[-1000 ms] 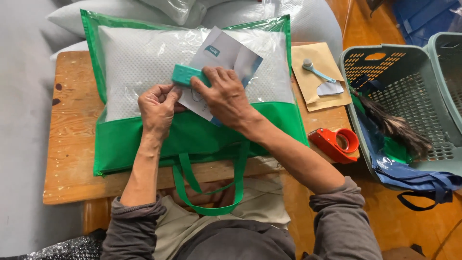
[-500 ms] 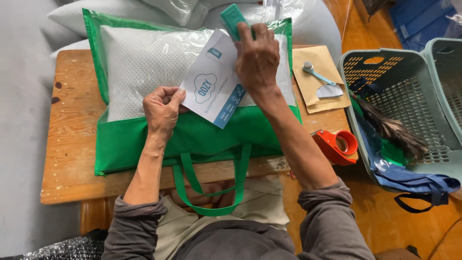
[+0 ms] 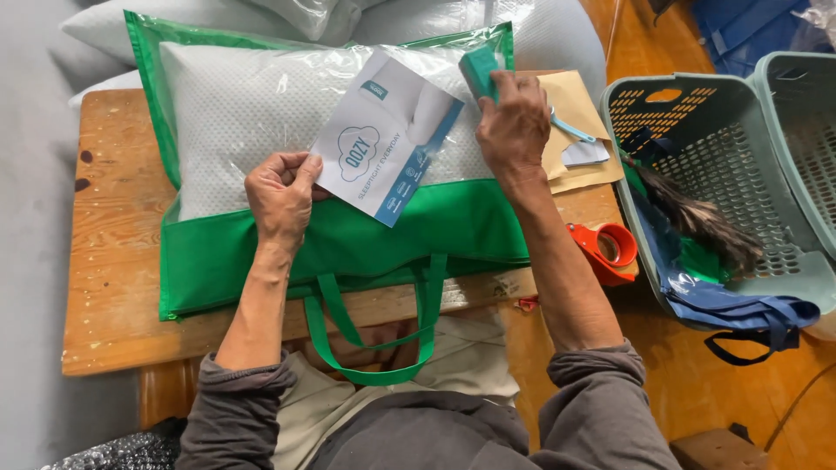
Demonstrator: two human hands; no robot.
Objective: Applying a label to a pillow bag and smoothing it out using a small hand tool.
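Left hand (image 3: 280, 193) pinches a white-and-blue printed paper card (image 3: 383, 135) on the green-trimmed clear pillow bag (image 3: 261, 113); at two o'clock, right hand (image 3: 514, 126) closes its grip on a small teal block (image 3: 480, 70).

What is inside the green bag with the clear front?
A white pillow shows through the green bag's clear panel. A printed card, pinched by the left hand, covers part of it; the opaque green band hides the pillow's lower edge.
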